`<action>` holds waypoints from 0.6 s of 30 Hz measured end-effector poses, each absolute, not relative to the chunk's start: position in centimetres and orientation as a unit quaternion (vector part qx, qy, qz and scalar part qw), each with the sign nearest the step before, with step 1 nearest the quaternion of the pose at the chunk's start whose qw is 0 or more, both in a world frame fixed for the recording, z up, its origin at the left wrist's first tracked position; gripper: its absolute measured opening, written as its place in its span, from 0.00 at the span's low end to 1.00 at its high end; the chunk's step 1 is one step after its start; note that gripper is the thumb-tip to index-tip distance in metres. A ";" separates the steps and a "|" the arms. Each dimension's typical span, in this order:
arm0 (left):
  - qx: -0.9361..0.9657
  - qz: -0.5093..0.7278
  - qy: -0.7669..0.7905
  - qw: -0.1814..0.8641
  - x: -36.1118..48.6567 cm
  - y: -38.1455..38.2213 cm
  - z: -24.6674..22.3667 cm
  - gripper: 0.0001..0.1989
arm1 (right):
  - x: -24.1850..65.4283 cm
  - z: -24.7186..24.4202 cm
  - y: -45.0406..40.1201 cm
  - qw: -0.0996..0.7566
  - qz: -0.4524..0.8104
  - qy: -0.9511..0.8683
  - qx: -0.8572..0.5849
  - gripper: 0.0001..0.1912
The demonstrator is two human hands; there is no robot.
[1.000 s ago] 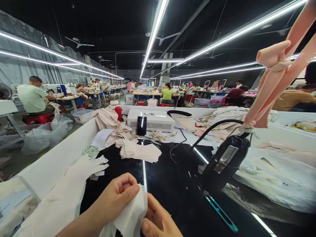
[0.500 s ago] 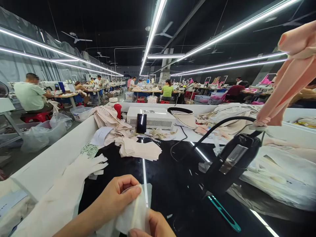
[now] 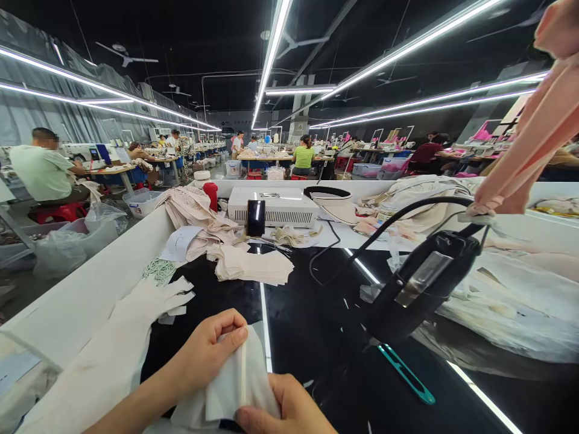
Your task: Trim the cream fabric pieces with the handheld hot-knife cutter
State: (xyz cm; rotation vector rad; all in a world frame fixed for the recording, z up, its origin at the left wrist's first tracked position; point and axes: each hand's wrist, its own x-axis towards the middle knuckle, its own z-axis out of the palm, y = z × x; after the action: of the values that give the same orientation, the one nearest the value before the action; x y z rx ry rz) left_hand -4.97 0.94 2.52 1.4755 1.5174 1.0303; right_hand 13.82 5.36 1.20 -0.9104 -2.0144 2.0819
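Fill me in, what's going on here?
A person is holding a white cloth in both hands above a black tabletop. The left hand pinches its upper end, the right hand its lower part, with a narrow pale strip running between them. A stack of pale fabric pieces lies beyond; a teal tool lies to the right.

from the wearer's head we're looking forward and down, left hand (image 3: 212, 349) and right hand (image 3: 289, 407) close below, ceiling lights (image 3: 270, 60) stretching away.

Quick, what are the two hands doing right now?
Left hand: closed, pinching the white cloth near its top.
Right hand: closed, holding the same cloth lower down.
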 end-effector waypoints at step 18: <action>0.852 0.199 0.484 -0.020 -2.8 -0.1 -0.5 0.11 | 21.0 2.4 5.6 0.082 0.373 -0.832 -0.403 0.08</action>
State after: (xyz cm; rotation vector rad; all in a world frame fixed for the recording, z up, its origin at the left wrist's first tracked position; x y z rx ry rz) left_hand -2.78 -0.13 -0.52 2.7109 1.5397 0.6342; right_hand 20.96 5.58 2.39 -1.2031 -2.4850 1.1154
